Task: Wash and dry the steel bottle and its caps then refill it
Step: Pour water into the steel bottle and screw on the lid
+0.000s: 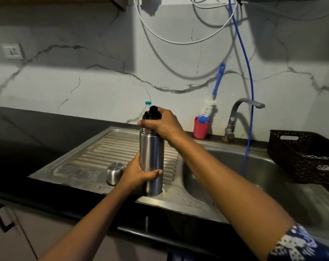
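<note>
The steel bottle [152,157] stands upright on the ribbed drainboard [95,157] of the sink. My left hand [139,174] grips its lower body from the left, thumb across the front. My right hand [159,125] grips the black inner cap [152,113] at the bottle's neck from above. The steel outer cap [114,172] sits upside-up on the drainboard just left of the bottle, partly behind my left hand.
The sink basin [254,176] lies to the right, with a steel tap [235,117] and a blue hose [248,91] hanging into it. A red cup [201,129] holds a bottle brush [210,104]. A dark basket [303,155] stands far right. A plastic bottle [147,105] stands behind.
</note>
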Motion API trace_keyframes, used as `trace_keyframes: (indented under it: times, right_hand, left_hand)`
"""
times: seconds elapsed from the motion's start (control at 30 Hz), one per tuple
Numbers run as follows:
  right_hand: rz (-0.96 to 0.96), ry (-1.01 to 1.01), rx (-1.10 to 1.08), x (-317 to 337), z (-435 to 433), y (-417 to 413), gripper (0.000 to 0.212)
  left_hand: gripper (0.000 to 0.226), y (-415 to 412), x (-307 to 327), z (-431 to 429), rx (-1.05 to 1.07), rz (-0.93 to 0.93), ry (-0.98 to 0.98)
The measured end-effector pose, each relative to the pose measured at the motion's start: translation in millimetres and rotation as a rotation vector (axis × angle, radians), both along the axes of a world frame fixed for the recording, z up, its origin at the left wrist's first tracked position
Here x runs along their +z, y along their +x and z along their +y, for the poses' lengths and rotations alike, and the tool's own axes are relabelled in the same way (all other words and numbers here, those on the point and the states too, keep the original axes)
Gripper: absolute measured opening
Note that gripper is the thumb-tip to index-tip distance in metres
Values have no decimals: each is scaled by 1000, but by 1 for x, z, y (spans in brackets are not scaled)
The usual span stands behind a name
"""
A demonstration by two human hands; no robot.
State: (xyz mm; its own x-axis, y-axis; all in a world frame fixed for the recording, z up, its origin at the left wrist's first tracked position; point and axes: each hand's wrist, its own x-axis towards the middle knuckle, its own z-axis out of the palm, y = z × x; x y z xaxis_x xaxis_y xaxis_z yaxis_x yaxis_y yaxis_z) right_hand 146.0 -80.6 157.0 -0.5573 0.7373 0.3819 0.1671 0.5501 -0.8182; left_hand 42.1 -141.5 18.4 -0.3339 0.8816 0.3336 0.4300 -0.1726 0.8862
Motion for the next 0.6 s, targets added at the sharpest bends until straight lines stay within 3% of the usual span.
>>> trace_keyframes:
  times: [0.1, 0.23, 0.3, 0.4, 0.5, 0.6]
  right_hand:
    - [-60, 365, -403, -4, -14, -7, 40]
    - [-135, 344, -530, -9, -19, -12, 62]
    - [-200, 264, -443, -2, -17, -4, 73]
    - [-247, 24, -93, 7, -14, 17, 81]
    - [-256, -66, 150, 5, -11, 44, 68]
    - [-281, -54, 176, 14, -5, 70, 46]
  left_hand:
    - [84, 9, -4, 3, 114, 27, 49]
    - [83, 12, -5, 3, 159, 57, 51]
    - [89, 12, -3, 3, 153, 58, 26]
    - [97, 12, -1, 2, 146, 62, 5]
    - [100, 12, 1, 1, 152, 83, -13]
    - [101, 10, 1, 1, 139, 73, -22]
